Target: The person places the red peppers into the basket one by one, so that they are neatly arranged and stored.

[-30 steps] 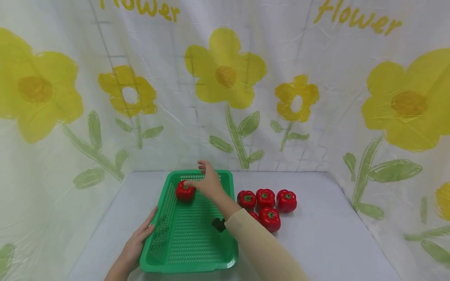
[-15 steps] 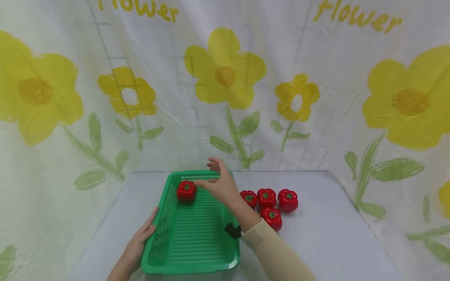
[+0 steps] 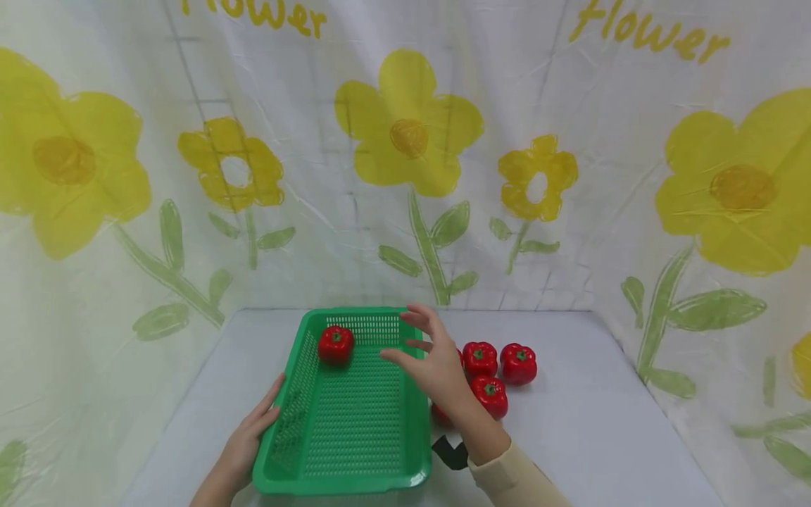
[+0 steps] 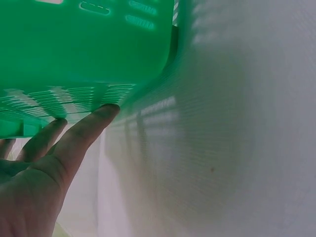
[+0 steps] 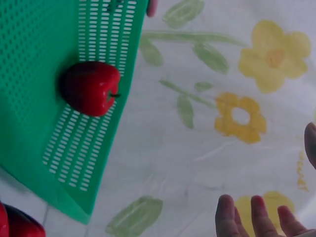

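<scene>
Early stage, judged: one red pepper [image 3: 336, 346] sits far left in the green basket [image 3: 342, 485], the other peppers [image 3: 518, 364] outside on the right; right hand [image 3: 437, 367] hovers empty, fingers parted, left hand [image 3: 247, 440] rests straight-fingered against the basket's left wall.

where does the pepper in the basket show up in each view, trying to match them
Head: pepper left of centre, below mid-height, near the basket's far left corner.
Left wrist: not in it.
Right wrist: pepper left of centre, above mid-height, by a slotted wall.
Shared landmark: the green basket, in all three.
</scene>
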Tool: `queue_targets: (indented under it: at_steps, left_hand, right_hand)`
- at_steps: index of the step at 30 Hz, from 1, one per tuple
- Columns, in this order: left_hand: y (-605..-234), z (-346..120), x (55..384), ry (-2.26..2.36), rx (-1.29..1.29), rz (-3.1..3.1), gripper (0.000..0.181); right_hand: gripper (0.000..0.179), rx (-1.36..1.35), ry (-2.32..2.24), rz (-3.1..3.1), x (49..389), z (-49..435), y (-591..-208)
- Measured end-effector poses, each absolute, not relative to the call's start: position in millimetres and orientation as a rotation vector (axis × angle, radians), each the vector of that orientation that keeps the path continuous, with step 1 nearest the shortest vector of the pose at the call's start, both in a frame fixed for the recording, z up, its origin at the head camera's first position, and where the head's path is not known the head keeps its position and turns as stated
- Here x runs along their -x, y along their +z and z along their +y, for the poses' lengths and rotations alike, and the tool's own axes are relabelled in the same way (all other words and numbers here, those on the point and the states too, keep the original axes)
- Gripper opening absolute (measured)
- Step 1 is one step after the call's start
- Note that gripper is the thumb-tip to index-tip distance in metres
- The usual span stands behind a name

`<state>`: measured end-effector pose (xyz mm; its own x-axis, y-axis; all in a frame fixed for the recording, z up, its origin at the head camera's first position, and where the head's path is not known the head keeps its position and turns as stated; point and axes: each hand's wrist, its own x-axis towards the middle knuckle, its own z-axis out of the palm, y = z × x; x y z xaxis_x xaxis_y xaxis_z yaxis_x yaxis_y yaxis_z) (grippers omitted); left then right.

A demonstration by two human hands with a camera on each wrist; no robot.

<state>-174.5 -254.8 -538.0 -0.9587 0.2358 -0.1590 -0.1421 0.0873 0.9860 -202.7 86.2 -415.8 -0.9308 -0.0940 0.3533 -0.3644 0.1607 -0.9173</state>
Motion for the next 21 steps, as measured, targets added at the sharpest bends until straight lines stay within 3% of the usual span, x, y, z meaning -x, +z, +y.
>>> queue_targets:
  at_steps: [21]
  left_hand:
    - [-540,-256,177,1.914,-0.097,2.123,0.058]
  right_hand:
    - [0.069,-0.254,1.662,-2.255,180,154,-443]
